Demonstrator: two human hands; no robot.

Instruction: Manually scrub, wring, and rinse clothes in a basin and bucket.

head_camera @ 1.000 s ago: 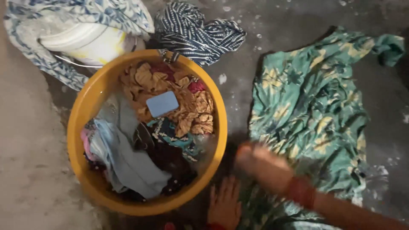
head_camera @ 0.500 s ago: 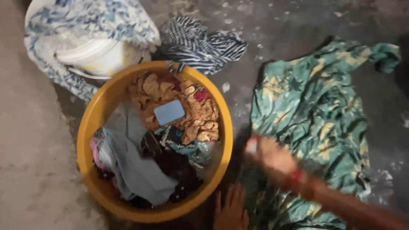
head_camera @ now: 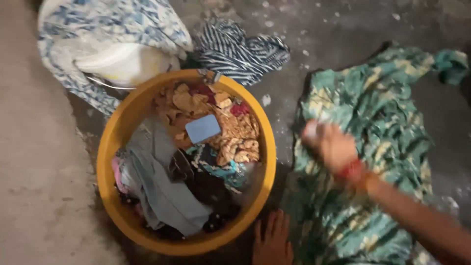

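While the right hand [head_camera: 329, 146] is blurred over the green and yellow patterned cloth [head_camera: 387, 147] spread on the wet grey concrete floor [head_camera: 324, 29], its fingers look curled inward, pressing on the fabric; whether they pinch a fold or hold something small and pale at the knuckles cannot be told. A red band [head_camera: 352, 169] circles that wrist. The left hand [head_camera: 272, 240] lies flat, fingers spread and holding nothing, at about seven o'clock from the right hand, resting on the floor between the cloth's lower edge and the round orange plastic tub [head_camera: 115, 142].

That tub sits at nine o'clock from the right hand, just beside the cloth, and is heaped with clothes: a grey garment [head_camera: 162, 186] at its seven o'clock side, dark pieces near the middle, a brown and tan floral cloth [head_camera: 235, 137] toward one o'clock, and a pale blue rectangular bar [head_camera: 202, 128] lying on top.

Beyond the tub, at its twelve o'clock, lies a crumpled navy and white striped garment [head_camera: 240, 49]; at eleven o'clock a blue and white patterned cloth [head_camera: 108, 29] drapes around a pale yellow rounded container [head_camera: 120, 61].
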